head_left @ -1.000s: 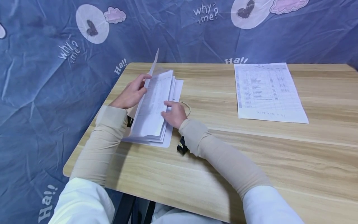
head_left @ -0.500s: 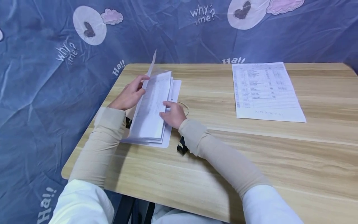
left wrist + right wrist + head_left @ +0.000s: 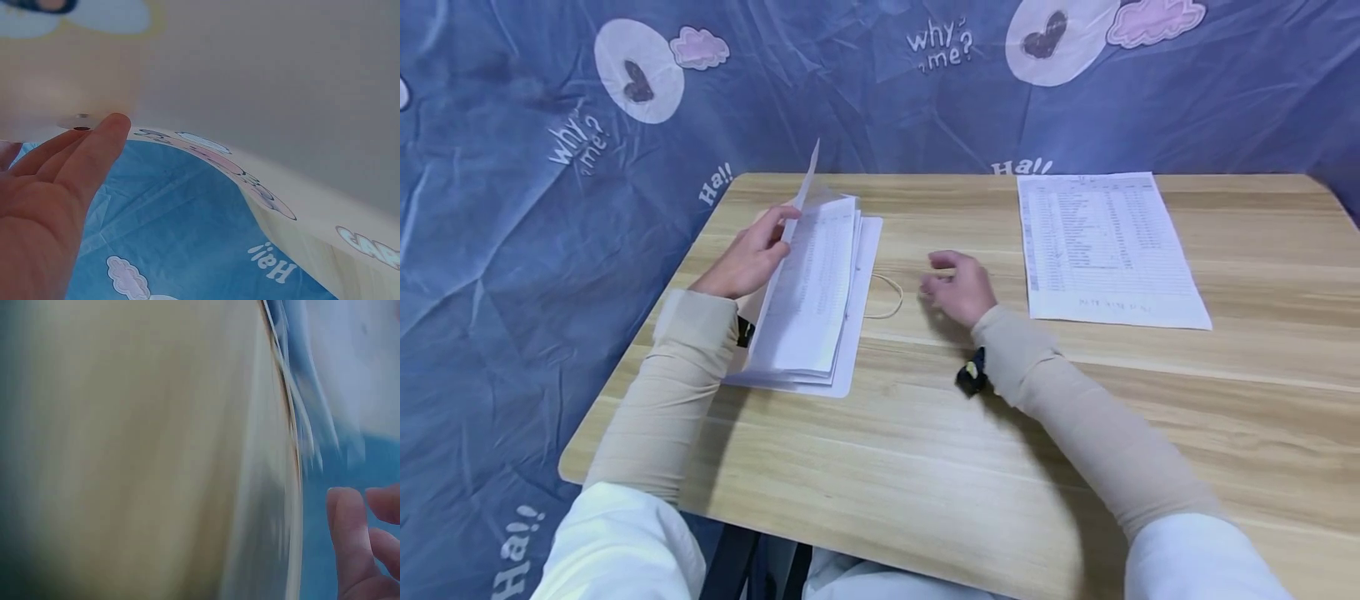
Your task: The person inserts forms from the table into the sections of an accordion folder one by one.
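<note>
A pale folder (image 3: 844, 358) lies at the table's left, its front cover (image 3: 809, 179) standing up and several printed sheets (image 3: 801, 292) inside. My left hand (image 3: 748, 257) props the raised cover near its upper edge. In the left wrist view, straight fingers (image 3: 94, 156) lie against the cover's outer face (image 3: 262, 81), which bears cartoon prints, with a round snap close to the fingertips. To the right of the folder, my right hand (image 3: 962, 287) hovers over the table, fingers loosely bent and holding nothing. The right wrist view is blurred; its thumb and fingers show apart at lower right.
A thin loop of cord (image 3: 891, 296) sticks out from the folder's right edge. A printed table sheet (image 3: 1108, 250) with handwriting along its bottom lies flat at the back right. Behind the wooden table (image 3: 880, 450) hangs a blue patterned cloth (image 3: 820, 83).
My right hand has left the sheets' right edge and moved right, away from the folder, with nothing in it. The left hand keeps its place at the raised cover.
</note>
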The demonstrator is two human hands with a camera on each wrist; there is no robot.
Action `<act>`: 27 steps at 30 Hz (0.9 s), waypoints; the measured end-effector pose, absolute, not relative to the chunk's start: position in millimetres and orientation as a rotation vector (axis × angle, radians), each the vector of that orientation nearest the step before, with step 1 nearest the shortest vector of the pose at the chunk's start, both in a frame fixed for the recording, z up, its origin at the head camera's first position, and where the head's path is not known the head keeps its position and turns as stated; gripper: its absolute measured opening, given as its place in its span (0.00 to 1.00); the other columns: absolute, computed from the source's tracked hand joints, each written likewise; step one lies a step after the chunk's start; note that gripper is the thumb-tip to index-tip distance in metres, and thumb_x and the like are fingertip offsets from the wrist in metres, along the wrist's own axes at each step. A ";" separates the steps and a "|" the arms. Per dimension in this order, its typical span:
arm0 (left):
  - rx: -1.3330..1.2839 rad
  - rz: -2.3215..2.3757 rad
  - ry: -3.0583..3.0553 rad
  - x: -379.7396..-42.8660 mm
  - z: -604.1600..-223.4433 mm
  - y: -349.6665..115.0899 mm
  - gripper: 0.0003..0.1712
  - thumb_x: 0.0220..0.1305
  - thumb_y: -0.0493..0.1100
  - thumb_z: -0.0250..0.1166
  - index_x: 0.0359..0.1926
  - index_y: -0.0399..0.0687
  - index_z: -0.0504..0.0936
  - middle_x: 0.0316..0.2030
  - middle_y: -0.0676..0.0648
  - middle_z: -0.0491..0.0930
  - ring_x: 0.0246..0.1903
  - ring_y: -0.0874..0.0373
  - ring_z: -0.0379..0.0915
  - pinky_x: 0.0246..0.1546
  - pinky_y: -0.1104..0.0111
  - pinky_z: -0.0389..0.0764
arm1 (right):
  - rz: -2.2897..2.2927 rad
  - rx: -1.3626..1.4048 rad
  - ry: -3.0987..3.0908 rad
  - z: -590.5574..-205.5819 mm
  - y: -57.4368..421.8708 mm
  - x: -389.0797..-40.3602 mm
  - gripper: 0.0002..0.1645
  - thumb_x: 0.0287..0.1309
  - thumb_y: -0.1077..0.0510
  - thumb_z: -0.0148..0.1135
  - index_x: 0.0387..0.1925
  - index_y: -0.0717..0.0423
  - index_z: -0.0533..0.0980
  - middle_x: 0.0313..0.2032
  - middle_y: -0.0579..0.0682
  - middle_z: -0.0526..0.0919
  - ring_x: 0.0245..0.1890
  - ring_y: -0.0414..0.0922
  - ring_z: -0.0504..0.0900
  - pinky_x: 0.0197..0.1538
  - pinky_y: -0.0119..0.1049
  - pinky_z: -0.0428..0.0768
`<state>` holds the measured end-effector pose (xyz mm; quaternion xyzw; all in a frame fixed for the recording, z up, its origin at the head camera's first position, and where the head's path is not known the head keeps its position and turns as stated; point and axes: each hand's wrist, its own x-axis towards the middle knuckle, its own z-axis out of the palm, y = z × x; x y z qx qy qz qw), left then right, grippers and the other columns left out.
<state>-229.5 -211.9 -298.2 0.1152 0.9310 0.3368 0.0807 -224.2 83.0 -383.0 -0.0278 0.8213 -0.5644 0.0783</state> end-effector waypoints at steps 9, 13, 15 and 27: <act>0.340 1.007 2.782 -227.3 -298.9 -210.3 0.27 0.69 0.37 0.41 0.68 0.50 0.56 0.65 0.37 0.61 0.57 0.45 0.65 0.55 0.51 0.67 | -1.597 0.017 2.676 -381.9 148.8 -233.2 0.27 0.59 0.62 0.57 0.60 0.63 0.69 0.58 0.60 0.74 0.38 0.46 0.84 0.32 0.26 0.78; 0.338 1.008 2.784 -227.3 -298.9 -209.0 0.27 0.68 0.37 0.42 0.68 0.50 0.56 0.65 0.38 0.62 0.56 0.46 0.65 0.54 0.52 0.67 | -1.556 0.049 2.743 -379.5 170.8 -232.6 0.27 0.58 0.60 0.57 0.60 0.63 0.70 0.57 0.61 0.75 0.27 0.30 0.79 0.30 0.23 0.76; 0.341 1.008 2.785 -227.2 -299.2 -208.9 0.27 0.68 0.36 0.42 0.68 0.50 0.56 0.65 0.38 0.62 0.56 0.46 0.65 0.54 0.51 0.67 | -1.537 0.073 2.767 -379.0 180.5 -232.5 0.27 0.58 0.59 0.57 0.60 0.63 0.70 0.56 0.61 0.76 0.24 0.26 0.76 0.30 0.21 0.74; 0.357 1.017 2.767 -226.7 -300.9 -208.4 0.27 0.69 0.37 0.41 0.68 0.49 0.55 0.66 0.40 0.60 0.58 0.43 0.64 0.55 0.51 0.67 | -1.289 0.199 2.910 -378.3 231.0 -231.8 0.29 0.62 0.53 0.53 0.62 0.62 0.68 0.59 0.63 0.72 0.53 0.57 0.75 0.50 0.45 0.72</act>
